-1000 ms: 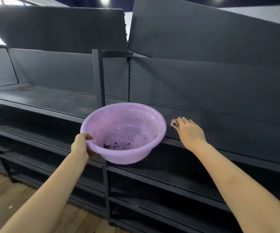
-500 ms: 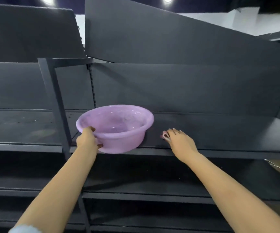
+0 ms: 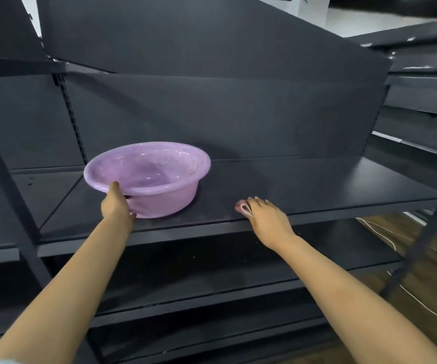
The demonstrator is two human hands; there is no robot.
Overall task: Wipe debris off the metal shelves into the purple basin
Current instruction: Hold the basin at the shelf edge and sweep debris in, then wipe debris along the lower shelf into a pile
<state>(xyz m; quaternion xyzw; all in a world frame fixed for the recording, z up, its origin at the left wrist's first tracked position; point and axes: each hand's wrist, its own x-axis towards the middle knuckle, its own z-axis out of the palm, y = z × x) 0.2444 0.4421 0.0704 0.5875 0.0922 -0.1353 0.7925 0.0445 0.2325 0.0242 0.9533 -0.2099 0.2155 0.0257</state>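
Observation:
The purple basin [image 3: 157,190] sits on the dark metal shelf [image 3: 317,190], left of centre, with dark specks and a little liquid inside. My left hand [image 3: 116,203] grips its near rim, thumb over the edge and fingers under. To the right, near the shelf's front edge, my right hand [image 3: 267,219] lies on a small pink cloth [image 3: 241,207] and presses it to the shelf. Only the cloth's left end shows past my fingers.
Lower shelves [image 3: 212,274] run below at my forearms' level. A dark upright post [image 3: 7,185] stands at the left, and a slanted back panel [image 3: 212,48] leans above. Wooden floor with white cables [image 3: 409,258] shows at the right.
The view has swung right and closer. The basin went from held against the shelf's front edge to sitting on the shelf. My right hand stays on the cloth at the front edge.

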